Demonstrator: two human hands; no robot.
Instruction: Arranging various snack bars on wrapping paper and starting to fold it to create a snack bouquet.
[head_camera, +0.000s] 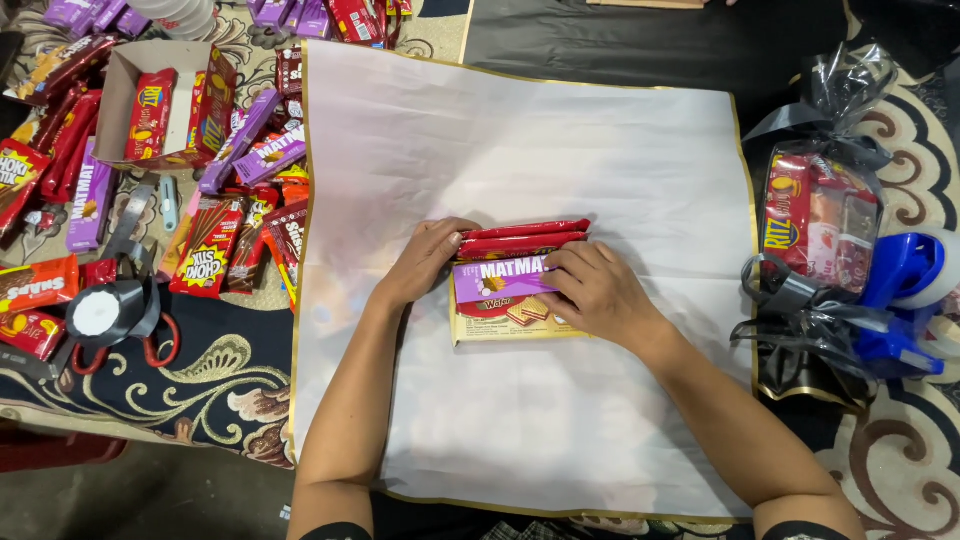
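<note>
A small stack of snack packs lies in the middle of a white sheet (520, 140) with a gold edge. It holds two red stick packs (525, 237), a purple pack (500, 277) and a yellow wafer pack (500, 325) underneath. My left hand (425, 260) presses against the left end of the stack. My right hand (600, 290) rests on its right side, fingers over the purple pack.
Many loose red and purple snack packs (240, 200) and an open cardboard box (165, 105) lie at the left. Red-handled scissors (150, 350) and a ribbon roll (100, 312) sit near them. A wrapped snack bundle with black ribbon (815, 220) and a blue tape dispenser (910, 290) lie at the right.
</note>
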